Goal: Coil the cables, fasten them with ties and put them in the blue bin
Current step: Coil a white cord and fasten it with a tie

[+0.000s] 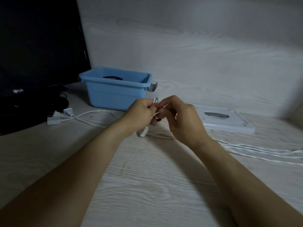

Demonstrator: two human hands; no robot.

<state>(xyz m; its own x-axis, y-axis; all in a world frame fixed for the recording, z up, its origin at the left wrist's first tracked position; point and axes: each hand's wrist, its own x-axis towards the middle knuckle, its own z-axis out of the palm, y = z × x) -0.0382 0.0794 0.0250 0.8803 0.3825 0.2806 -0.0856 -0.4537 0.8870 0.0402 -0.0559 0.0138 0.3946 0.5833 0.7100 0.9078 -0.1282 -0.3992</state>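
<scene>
My left hand [141, 114] grips a small bundle of white cable [155, 101]; a loop sticks out above the fist and a white plug end [143, 133] hangs below it. My right hand [180, 117] pinches a thin white strand of the same cable right beside the left hand. The blue bin [114, 94] stands just behind my hands, with a dark coiled cable [112, 77] inside. More white cables [91, 114] with white plugs [60, 116] lie on the table to the left, and several strands [255, 151] trail off to the right.
A black monitor [37, 46] on its stand fills the left side. The bin's white lid [226, 119] lies flat on the table to the right. A pale wood-grain wall rises close behind the bin. The table [147, 185] is pale wood grain.
</scene>
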